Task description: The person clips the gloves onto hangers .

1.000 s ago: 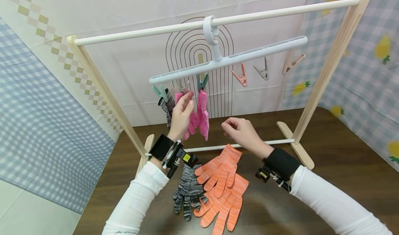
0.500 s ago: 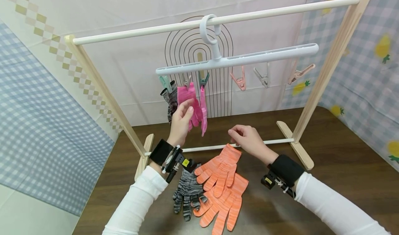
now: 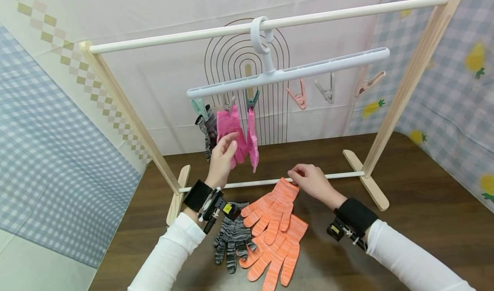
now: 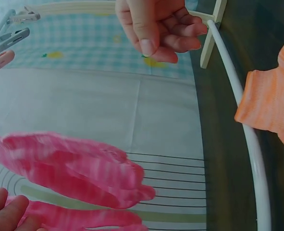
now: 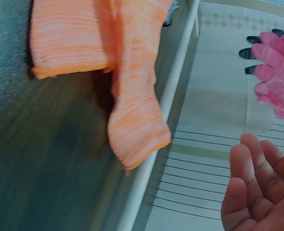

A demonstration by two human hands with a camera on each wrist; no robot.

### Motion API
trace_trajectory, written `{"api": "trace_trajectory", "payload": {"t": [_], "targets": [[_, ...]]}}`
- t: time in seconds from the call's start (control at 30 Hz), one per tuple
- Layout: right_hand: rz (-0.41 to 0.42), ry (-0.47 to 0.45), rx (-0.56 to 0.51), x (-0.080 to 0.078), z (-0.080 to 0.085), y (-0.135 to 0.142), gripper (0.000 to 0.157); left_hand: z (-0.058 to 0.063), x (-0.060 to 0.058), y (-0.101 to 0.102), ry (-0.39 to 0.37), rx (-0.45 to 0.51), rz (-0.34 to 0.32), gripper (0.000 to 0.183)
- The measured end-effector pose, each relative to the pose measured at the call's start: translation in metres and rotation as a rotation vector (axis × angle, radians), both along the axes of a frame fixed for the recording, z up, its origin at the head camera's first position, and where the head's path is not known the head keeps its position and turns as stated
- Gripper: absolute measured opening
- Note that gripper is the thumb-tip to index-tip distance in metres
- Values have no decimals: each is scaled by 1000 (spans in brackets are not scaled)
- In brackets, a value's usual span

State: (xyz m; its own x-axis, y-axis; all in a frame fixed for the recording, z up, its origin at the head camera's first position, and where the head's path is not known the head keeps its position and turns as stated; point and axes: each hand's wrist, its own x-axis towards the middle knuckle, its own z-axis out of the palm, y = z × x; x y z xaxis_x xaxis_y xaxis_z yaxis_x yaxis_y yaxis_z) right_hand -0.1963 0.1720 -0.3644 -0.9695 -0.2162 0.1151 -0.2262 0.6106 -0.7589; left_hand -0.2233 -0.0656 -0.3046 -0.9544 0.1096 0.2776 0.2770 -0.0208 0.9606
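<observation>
My left hand (image 3: 221, 162) is in front of a pink glove (image 3: 228, 123) that hangs by its cuff from a grey clip (image 3: 229, 104); the fingers are relaxed and hold nothing. To its right, a second pink glove (image 3: 252, 138) hangs from a dark green clip (image 3: 252, 100). A grey-black striped glove (image 3: 210, 128) is pegged at the left end. My right hand (image 3: 312, 181) hovers by the cuff of the upper orange glove (image 3: 272, 211), its loosely bent fingers apart from the fabric in the right wrist view (image 5: 257, 192).
A pale blue hanger (image 3: 293, 73) hooks over the white rod of a wooden rack (image 3: 405, 89). Pink, grey and beige clips (image 3: 299, 95) dangle on its right half. Another orange glove (image 3: 283, 250) and a grey striped glove (image 3: 232, 239) lie on the brown table (image 3: 347, 256).
My left hand has come down from the clip along the pink glove. My right hand has shifted right and slightly down to the orange cuff. The hanger has swung a little.
</observation>
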Motion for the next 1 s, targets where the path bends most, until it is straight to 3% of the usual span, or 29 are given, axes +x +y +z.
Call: {"api": "trace_trajectory", "payload": {"t": [0.17, 0.57, 1.0], "targets": [[-43, 7, 68, -2, -8, 1, 23, -6, 2, -4, -35, -7, -2, 33], [-84, -38, 208, -11, -28, 2, 25, -14, 6, -9, -32, -21, 22, 31], [-111, -119, 270, -20, -43, 5, 26, -20, 7, -14, -39, -9, 31, 31]]}}
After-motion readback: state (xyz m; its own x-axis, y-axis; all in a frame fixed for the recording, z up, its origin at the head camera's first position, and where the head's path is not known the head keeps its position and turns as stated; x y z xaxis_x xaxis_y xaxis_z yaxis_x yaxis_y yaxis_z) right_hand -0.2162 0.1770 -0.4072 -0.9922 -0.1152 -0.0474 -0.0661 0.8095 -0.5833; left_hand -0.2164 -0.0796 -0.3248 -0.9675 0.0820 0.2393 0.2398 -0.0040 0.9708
